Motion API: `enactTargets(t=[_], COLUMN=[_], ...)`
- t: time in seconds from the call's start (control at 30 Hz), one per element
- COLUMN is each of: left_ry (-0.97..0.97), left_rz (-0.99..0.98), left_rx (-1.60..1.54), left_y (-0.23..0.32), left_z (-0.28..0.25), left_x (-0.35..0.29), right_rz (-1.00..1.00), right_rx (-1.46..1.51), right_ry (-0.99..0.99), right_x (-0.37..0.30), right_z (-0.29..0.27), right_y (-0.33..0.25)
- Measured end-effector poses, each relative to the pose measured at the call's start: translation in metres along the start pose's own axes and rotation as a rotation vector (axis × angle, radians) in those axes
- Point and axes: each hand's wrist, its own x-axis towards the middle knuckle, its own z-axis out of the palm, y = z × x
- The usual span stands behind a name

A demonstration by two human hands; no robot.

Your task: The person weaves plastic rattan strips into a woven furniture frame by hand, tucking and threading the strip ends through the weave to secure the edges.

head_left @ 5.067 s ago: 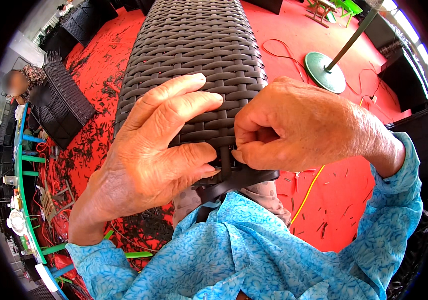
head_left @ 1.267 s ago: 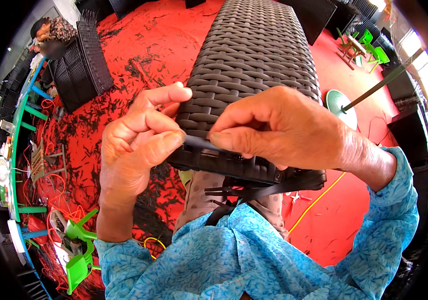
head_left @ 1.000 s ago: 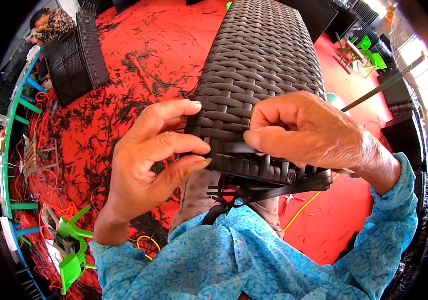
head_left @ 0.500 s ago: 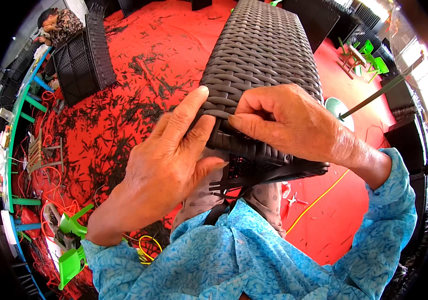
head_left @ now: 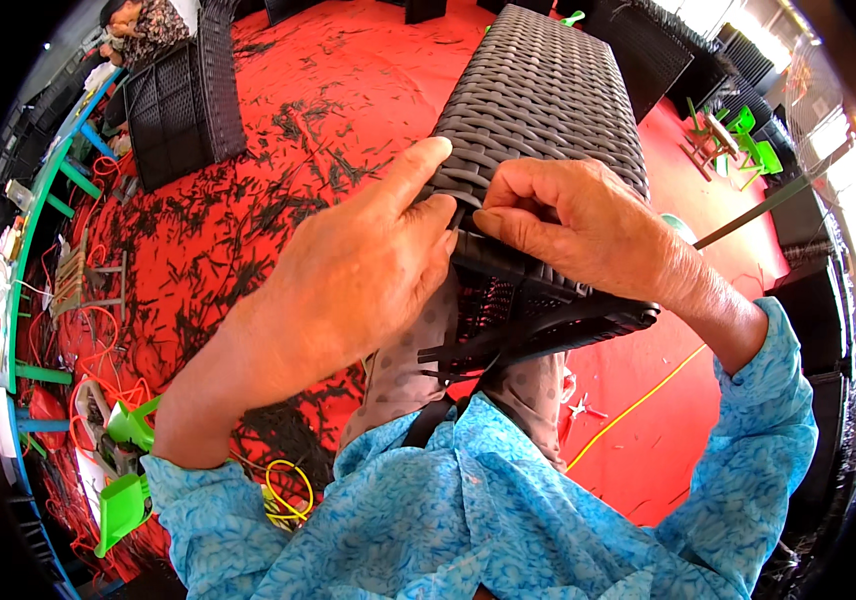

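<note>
While most of the dark woven panel (head_left: 538, 110) already looked tightly plaited, its near edge over the person's lap still showed loose strand ends (head_left: 468, 350) to tuck. The right hand (head_left: 588, 225) was pinched shut on a strand; the left hand (head_left: 358, 270) lay open, fingers together, against the edge, lower than half a second before.

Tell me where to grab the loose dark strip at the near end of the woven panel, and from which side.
Grip the loose strip where it hangs free below the woven panel, coming from the near, open end. There its end dangles clear of the tight weave; higher up the left hand and right hand cover it.
</note>
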Motion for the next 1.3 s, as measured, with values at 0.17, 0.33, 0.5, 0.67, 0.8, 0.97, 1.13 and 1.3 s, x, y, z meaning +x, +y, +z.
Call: enactTargets(t=[0.17,0.33,0.5,0.67,0.8,0.97,1.13,1.3], left_ry=[-0.023,0.045,0.034,-0.105,0.008,0.118,0.066,-0.05], left_rz=[0.021,0.036,0.039,-0.252,-0.163,0.002,-0.29,-0.449], left_rx=[-0.115,-0.266,-0.246,-0.609,-0.559,-0.445,-1.038,-1.26], left_y=[-0.011,-0.022,-0.023,-0.024,-0.027,-0.041,-0.06,-0.067], left_z=[-0.004,-0.003,-0.005,-0.01,-0.006,-0.018,-0.017,0.0], left_x=[0.007,0.014,0.017,0.017,0.016,0.012,0.006,0.001], right_rz=[-0.031,-0.031,-0.02,-0.026,-0.021,0.011,0.093,0.131], right_rx=[-0.061,-0.089,-0.057,-0.08,-0.106,-0.107,-0.127,0.033], right_ry=[0.082,0.127,0.136,0.073,0.039,-0.037,-0.072,-0.103], right_x=[-0.008,-0.018,-0.02,-0.02,-0.02,-0.019,-0.01,0.01], right_z=[0.006,0.009,0.01,0.002,-0.005,-0.011,-0.023,-0.017], right_y=[0.0,0.0,-0.001,-0.004,-0.003,-0.005,-0.013,-0.015])
